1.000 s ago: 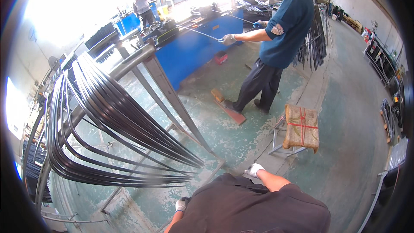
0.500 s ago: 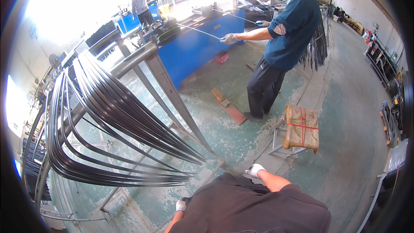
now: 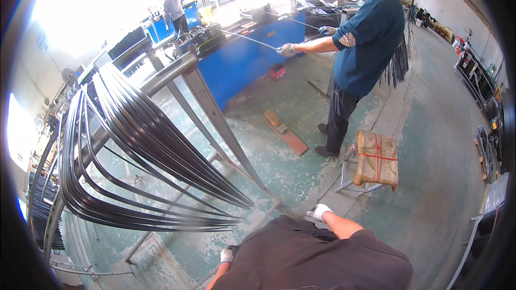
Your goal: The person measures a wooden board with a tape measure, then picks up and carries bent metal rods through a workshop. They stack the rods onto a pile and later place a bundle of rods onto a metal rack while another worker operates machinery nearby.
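Observation:
My right hand (image 3: 320, 212), in a white glove, hangs beside my dark shirt with nothing visible in it; its partly visible fingers look loose and apart. My left hand (image 3: 227, 255), also gloved, rests low against the other side of the shirt (image 3: 317, 258), which hides most of its fingers. Ahead on the left, a bundle of bent black tubes (image 3: 156, 129) hangs over a metal rack (image 3: 207, 102), apart from both hands. Nearest to my right hand stands a stool (image 3: 378, 160) with a patterned cushion tied with red cord.
A co-worker (image 3: 368, 43) in a blue-green top grips long thin rods (image 3: 250, 40) reaching to a blue machine bench (image 3: 252, 56). A reddish board (image 3: 287, 135) and a red box (image 3: 277, 71) lie on the floor. Another person (image 3: 173, 11) works far back.
The nearby co-worker has shifted slightly right, and their feet have moved closer to the stool. The far person leans more. My hands have barely moved.

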Demonstrator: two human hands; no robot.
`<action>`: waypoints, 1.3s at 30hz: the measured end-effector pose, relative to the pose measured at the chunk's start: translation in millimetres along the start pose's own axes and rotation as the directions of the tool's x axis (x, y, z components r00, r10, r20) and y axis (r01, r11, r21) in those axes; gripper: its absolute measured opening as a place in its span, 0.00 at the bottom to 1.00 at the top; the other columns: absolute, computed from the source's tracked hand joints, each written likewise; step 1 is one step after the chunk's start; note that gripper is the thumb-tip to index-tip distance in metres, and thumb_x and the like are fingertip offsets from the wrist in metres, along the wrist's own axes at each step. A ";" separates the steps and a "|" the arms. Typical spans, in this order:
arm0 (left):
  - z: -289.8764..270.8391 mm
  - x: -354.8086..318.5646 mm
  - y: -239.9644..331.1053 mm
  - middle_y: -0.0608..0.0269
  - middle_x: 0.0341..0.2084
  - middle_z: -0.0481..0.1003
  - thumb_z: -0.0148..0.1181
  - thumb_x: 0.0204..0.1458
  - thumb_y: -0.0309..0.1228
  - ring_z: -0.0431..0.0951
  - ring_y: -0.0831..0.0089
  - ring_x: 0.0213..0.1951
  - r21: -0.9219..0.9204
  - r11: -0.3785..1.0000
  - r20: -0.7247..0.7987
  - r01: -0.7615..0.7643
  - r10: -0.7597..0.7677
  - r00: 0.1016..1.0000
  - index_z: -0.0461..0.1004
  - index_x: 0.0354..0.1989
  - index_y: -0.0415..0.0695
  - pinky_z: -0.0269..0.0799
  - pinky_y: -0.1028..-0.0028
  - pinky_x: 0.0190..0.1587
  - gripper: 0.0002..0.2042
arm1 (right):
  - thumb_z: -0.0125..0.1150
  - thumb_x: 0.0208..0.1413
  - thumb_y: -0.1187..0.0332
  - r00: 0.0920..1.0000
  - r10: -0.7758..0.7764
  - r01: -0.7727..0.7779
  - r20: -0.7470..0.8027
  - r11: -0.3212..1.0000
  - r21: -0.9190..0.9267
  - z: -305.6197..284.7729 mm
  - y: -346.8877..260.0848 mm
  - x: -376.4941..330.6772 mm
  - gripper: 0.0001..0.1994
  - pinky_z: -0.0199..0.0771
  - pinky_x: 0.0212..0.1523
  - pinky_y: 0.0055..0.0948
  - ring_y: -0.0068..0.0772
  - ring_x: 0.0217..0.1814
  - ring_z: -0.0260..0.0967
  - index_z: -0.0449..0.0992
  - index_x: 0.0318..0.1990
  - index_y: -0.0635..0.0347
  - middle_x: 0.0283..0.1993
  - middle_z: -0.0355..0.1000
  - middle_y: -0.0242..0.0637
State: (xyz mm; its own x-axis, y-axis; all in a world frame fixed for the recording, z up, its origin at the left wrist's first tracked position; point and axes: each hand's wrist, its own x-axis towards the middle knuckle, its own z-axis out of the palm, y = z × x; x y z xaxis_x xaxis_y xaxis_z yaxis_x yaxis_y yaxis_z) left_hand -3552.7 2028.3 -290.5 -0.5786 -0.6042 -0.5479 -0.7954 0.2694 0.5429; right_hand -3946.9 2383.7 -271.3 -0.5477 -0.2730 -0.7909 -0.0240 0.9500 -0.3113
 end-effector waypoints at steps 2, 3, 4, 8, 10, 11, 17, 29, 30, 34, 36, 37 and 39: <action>-2.0 -1.8 2.9 0.47 0.41 0.85 0.56 0.59 0.49 0.86 0.49 0.48 0.021 1.000 -0.001 -0.002 0.002 1.000 0.88 0.46 0.53 0.81 0.57 0.52 0.19 | 0.67 0.60 0.45 0.999 -0.017 0.017 -0.051 1.000 0.007 2.0 -1.8 -2.6 0.26 0.76 0.65 0.40 0.47 0.61 0.80 0.86 0.55 0.56 0.57 0.83 0.46; -2.9 -2.3 4.7 0.47 0.41 0.85 0.56 0.59 0.49 0.86 0.48 0.48 0.038 0.999 -0.003 0.009 -0.009 1.000 0.88 0.46 0.53 0.80 0.57 0.52 0.19 | 0.67 0.60 0.45 0.998 -0.020 0.020 -0.057 1.000 0.003 5.0 -0.1 1.4 0.26 0.76 0.65 0.40 0.47 0.61 0.80 0.86 0.55 0.56 0.57 0.83 0.46; -2.1 -1.6 4.9 0.47 0.41 0.85 0.55 0.60 0.49 0.86 0.48 0.48 0.054 0.998 -0.001 0.018 -0.018 1.000 0.88 0.46 0.53 0.80 0.57 0.52 0.19 | 0.67 0.60 0.45 0.998 -0.018 0.018 -0.064 1.000 -0.002 6.7 2.1 4.4 0.26 0.76 0.65 0.40 0.47 0.61 0.80 0.86 0.55 0.56 0.57 0.83 0.46; -2.6 -1.2 3.2 0.46 0.41 0.85 0.54 0.60 0.50 0.86 0.48 0.49 0.106 0.994 0.015 -0.032 0.031 0.999 0.88 0.47 0.54 0.80 0.56 0.52 0.20 | 0.67 0.59 0.45 0.997 -0.021 0.022 -0.069 1.000 0.015 6.4 0.0 5.2 0.26 0.76 0.64 0.40 0.47 0.61 0.80 0.86 0.55 0.55 0.57 0.83 0.45; -3.6 -1.5 4.4 0.45 0.41 0.85 0.53 0.61 0.51 0.85 0.48 0.49 0.134 0.990 0.023 -0.041 0.038 0.999 0.88 0.47 0.54 0.80 0.56 0.52 0.21 | 0.67 0.59 0.45 0.997 -0.028 0.030 -0.073 0.999 0.022 7.3 -2.2 8.5 0.26 0.76 0.64 0.40 0.47 0.61 0.80 0.86 0.56 0.55 0.57 0.83 0.45; -3.9 -2.0 6.1 0.45 0.41 0.85 0.54 0.61 0.51 0.85 0.48 0.49 0.128 0.991 0.025 -0.038 0.035 0.999 0.88 0.47 0.54 0.80 0.56 0.52 0.21 | 0.67 0.59 0.45 0.997 -0.030 0.032 -0.076 0.999 0.026 7.5 -2.1 9.9 0.26 0.76 0.64 0.40 0.47 0.61 0.80 0.86 0.56 0.54 0.57 0.83 0.45; -6.1 -8.3 12.3 0.45 0.41 0.85 0.55 0.60 0.53 0.85 0.46 0.49 0.050 0.999 0.033 0.009 -0.011 0.999 0.88 0.48 0.53 0.80 0.55 0.52 0.22 | 0.67 0.59 0.45 0.996 -0.040 0.040 -0.082 0.999 0.001 7.2 -2.9 9.6 0.26 0.76 0.64 0.40 0.47 0.61 0.80 0.85 0.56 0.54 0.57 0.83 0.45; -2.0 12.7 -6.3 0.46 0.42 0.85 0.62 0.56 0.53 0.86 0.49 0.49 -0.051 0.998 0.098 -0.038 0.043 0.994 0.87 0.48 0.52 0.80 0.59 0.52 0.21 | 0.68 0.60 0.46 0.994 -0.030 0.029 -0.102 1.000 -0.008 4.4 -4.3 -5.3 0.27 0.76 0.65 0.41 0.47 0.61 0.79 0.84 0.58 0.55 0.59 0.82 0.46; 0.6 15.1 -13.1 0.47 0.42 0.86 0.64 0.56 0.51 0.86 0.50 0.49 -0.106 0.993 0.113 -0.050 0.062 0.992 0.87 0.48 0.51 0.80 0.60 0.52 0.20 | 0.68 0.60 0.46 0.993 -0.035 0.035 -0.108 0.999 -0.002 4.9 -4.3 -8.8 0.27 0.76 0.65 0.41 0.47 0.61 0.79 0.84 0.58 0.55 0.59 0.82 0.46; 13.7 19.8 -8.0 0.51 0.43 0.87 0.70 0.53 0.47 0.87 0.54 0.48 -0.268 0.960 0.166 0.085 -0.041 0.985 0.88 0.46 0.49 0.80 0.63 0.53 0.18 | 0.68 0.60 0.46 0.992 -0.013 0.021 -0.125 0.998 0.059 -12.2 -0.5 -37.5 0.27 0.75 0.66 0.41 0.48 0.64 0.78 0.83 0.60 0.55 0.60 0.81 0.46; 11.7 11.0 12.5 0.52 0.43 0.87 0.72 0.52 0.41 0.88 0.61 0.48 -0.071 0.995 0.177 0.070 -0.056 0.983 0.88 0.45 0.47 0.80 0.65 0.52 0.16 | 0.68 0.61 0.47 0.994 0.011 -0.003 -0.108 0.997 0.079 -30.4 -1.5 -66.3 0.28 0.74 0.68 0.41 0.48 0.67 0.76 0.82 0.62 0.55 0.63 0.79 0.45; 17.2 13.4 16.2 0.52 0.42 0.87 0.73 0.51 0.40 0.88 0.63 0.48 -0.024 0.995 0.203 0.093 -0.087 0.975 0.88 0.45 0.46 0.80 0.66 0.51 0.15 | 0.68 0.61 0.47 0.990 0.026 -0.016 -0.141 0.997 0.074 -32.7 7.4 -73.0 0.27 0.74 0.67 0.41 0.48 0.66 0.76 0.82 0.61 0.54 0.62 0.80 0.46; 23.4 6.8 48.1 0.53 0.40 0.88 0.72 0.51 0.37 0.88 0.66 0.46 0.196 0.972 0.249 0.130 -0.178 0.952 0.88 0.45 0.44 0.80 0.66 0.51 0.15 | 0.68 0.61 0.47 0.987 0.051 -0.043 -0.155 0.998 0.056 -37.0 25.2 -76.3 0.27 0.74 0.67 0.41 0.48 0.66 0.77 0.82 0.61 0.54 0.61 0.80 0.47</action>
State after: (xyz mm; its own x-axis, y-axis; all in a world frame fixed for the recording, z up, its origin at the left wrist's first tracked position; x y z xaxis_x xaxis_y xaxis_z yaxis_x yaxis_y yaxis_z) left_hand -3599.1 2054.7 -283.0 -0.4545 -0.4363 -0.7766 -0.8837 0.3307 0.3313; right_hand -3936.7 2434.2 -199.3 -0.6709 -0.1973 -0.7148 0.0462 0.9510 -0.3058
